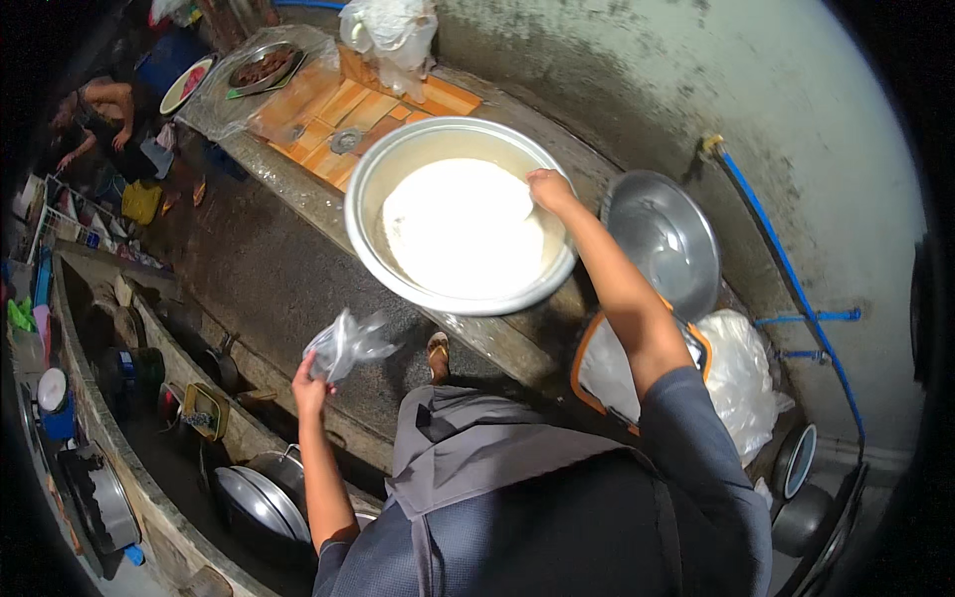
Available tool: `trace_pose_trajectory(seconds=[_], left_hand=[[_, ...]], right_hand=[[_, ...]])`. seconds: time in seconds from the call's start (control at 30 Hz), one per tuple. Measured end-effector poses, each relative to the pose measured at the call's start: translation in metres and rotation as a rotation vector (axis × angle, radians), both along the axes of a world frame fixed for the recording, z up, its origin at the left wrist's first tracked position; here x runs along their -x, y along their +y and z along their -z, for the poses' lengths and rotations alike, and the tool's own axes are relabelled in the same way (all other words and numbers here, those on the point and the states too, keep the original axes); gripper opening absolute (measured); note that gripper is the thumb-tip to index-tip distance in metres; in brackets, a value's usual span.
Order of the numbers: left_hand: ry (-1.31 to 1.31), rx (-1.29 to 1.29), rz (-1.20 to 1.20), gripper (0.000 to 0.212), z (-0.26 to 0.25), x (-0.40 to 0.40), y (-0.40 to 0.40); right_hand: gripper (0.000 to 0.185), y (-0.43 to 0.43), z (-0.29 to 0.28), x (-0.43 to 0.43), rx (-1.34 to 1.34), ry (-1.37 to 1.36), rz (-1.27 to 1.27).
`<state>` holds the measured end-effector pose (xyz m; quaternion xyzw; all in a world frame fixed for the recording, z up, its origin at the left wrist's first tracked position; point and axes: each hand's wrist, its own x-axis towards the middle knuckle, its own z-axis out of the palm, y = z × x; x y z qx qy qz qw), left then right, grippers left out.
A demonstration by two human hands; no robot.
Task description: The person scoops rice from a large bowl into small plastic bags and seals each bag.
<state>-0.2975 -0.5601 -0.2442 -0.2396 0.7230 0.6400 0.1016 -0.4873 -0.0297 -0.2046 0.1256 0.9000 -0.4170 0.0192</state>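
A large round metal basin [358, 224] stands on the concrete counter, holding a bright white mass [462, 231] whose detail is lost in glare. My right hand [550, 190] is closed at the basin's right inner side, over the edge of the white mass; what it grips, if anything, is hard to make out. Off the counter, over the walkway, my left hand [313, 384] holds a crumpled clear plastic bag [347, 347]. An empty metal bowl [660, 239] leans just right of the basin.
A tiled counter section [358, 112] has a dish of brown food [261, 69] beyond it. A white plastic bag [392, 37] stands by the wall. An orange-rimmed container [597, 366] is near my right elbow. Pots and lids [261, 500] lie lower left. Another person [104, 127] is upper left.
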Motion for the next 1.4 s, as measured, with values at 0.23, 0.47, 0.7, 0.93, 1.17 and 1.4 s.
trace_pose_trajectory(seconds=[0.23,0.47,0.7,0.93,1.17,1.4], left_hand=[[0.247,0.89,-0.031,0.051,-0.006,-0.001,-0.103],[0.424,0.673,0.113,0.056,-0.017,0.054,-0.009],[0.414,0.418,0.144,0.05,-0.008,0.055,0.062],[0.311,0.455,0.203,0.035,-0.053,0.034,0.124],[0.069,0.105,0.237,0.039,-0.059,0.022,0.174],[-0.089,-0.202,0.23,0.034,-0.087,0.022,0.204]], right_hand=[[0.046,-0.034,0.002,0.055,-0.346,-0.344,0.086],[0.055,-0.022,0.007,0.067,-0.391,-0.803,-0.361],[0.035,-0.012,0.0,0.025,0.123,-0.716,-0.194],[0.014,-0.03,-0.04,-0.037,-0.586,0.193,-0.664],[0.018,-0.109,-0.036,0.022,-0.447,0.2,-0.658],[0.02,-0.149,-0.003,0.011,-0.538,0.296,-0.786]])
